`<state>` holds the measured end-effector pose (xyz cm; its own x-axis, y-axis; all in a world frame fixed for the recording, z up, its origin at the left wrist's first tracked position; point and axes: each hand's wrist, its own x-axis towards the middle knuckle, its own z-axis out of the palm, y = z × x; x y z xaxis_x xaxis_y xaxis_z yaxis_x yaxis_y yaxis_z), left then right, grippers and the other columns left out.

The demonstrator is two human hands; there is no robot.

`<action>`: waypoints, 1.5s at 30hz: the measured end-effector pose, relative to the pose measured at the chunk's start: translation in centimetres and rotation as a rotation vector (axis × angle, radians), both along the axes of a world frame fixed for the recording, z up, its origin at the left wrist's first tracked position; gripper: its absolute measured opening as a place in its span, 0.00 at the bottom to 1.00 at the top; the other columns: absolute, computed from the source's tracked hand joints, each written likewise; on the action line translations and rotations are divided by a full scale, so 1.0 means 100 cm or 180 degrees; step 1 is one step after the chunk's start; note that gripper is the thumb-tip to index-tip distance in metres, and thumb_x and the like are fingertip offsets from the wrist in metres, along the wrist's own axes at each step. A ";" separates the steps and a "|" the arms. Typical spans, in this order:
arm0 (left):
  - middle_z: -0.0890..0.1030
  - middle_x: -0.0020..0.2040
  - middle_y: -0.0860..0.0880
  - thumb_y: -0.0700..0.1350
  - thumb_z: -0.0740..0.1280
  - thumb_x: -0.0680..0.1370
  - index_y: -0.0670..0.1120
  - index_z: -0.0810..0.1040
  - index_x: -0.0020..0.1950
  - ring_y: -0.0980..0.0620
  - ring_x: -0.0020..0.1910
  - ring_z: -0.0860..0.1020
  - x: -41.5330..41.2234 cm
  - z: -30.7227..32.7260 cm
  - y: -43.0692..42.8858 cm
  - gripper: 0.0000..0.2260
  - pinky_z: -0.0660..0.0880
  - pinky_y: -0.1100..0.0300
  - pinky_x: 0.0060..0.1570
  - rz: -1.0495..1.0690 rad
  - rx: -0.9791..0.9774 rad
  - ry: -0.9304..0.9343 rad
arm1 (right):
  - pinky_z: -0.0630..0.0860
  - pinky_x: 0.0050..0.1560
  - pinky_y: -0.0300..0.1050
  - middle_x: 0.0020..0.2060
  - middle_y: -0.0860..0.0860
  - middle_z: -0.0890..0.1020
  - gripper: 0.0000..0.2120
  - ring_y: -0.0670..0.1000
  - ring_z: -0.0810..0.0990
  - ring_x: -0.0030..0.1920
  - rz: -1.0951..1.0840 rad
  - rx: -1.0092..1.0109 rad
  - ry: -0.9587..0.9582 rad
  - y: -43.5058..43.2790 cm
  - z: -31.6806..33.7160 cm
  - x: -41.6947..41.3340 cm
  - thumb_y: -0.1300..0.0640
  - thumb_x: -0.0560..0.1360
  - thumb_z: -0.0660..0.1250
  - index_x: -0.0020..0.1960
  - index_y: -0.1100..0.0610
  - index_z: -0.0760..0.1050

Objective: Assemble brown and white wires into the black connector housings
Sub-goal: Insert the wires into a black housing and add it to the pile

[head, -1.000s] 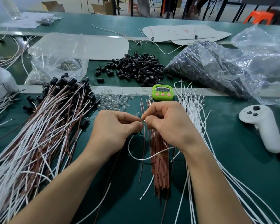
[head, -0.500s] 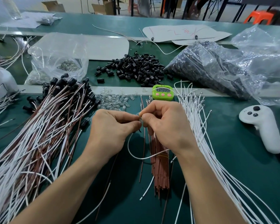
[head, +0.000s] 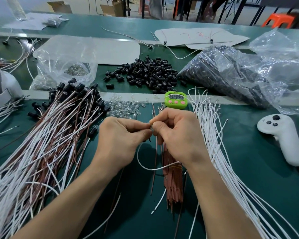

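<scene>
Over the tabletop [head: 248, 169] the left hand [head: 117, 140] and right hand [head: 178, 138] meet, fingers of both curled, pinching a small part [head: 151, 127] from which a white wire [head: 152, 169] loops down. Black connector housings [head: 145, 73] lie piled at 12 o'clock, loose white wires [head: 214, 135] at 3 o'clock, and a brown wire bundle [head: 173, 187] beneath the right wrist.

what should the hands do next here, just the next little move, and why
Probably press the fingertips together a little to seat the joint. The left hand and right hand both pinch one small part between them. A white wire loops down beneath them and a brown wire hangs between them. Whether anything is seated yet is too small to tell.
</scene>
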<state>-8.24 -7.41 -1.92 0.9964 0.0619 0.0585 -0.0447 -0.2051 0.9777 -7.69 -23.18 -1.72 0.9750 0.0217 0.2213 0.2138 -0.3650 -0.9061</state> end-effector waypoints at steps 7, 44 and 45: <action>0.87 0.35 0.53 0.34 0.80 0.69 0.51 0.88 0.38 0.57 0.34 0.85 0.001 -0.002 0.000 0.11 0.82 0.62 0.40 -0.0037 0.0043 -0.0045 | 0.79 0.30 0.50 0.28 0.49 0.82 0.09 0.51 0.81 0.28 -0.0085 -0.0181 -0.0108 0.002 -0.001 -0.002 0.65 0.75 0.72 0.41 0.53 0.83; 0.86 0.36 0.44 0.46 0.79 0.59 0.44 0.87 0.38 0.54 0.34 0.83 0.008 0.001 0.000 0.11 0.77 0.68 0.38 -0.0147 -0.0976 0.0527 | 0.73 0.30 0.37 0.30 0.58 0.82 0.09 0.50 0.78 0.26 0.0111 0.0863 0.0153 -0.004 0.004 0.005 0.69 0.76 0.69 0.43 0.57 0.83; 0.87 0.37 0.44 0.46 0.79 0.59 0.45 0.88 0.37 0.54 0.34 0.83 0.007 0.001 0.000 0.10 0.77 0.68 0.39 -0.0146 -0.0944 0.0503 | 0.74 0.31 0.38 0.29 0.58 0.82 0.10 0.50 0.78 0.27 0.0114 0.0772 0.0133 -0.004 0.005 0.005 0.69 0.76 0.69 0.43 0.56 0.84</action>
<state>-7.50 -7.44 -1.79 0.9938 0.0079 -0.1107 0.1096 0.0882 0.9901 -7.23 -23.55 -1.24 0.9829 0.0076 0.1839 0.1833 -0.1287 -0.9746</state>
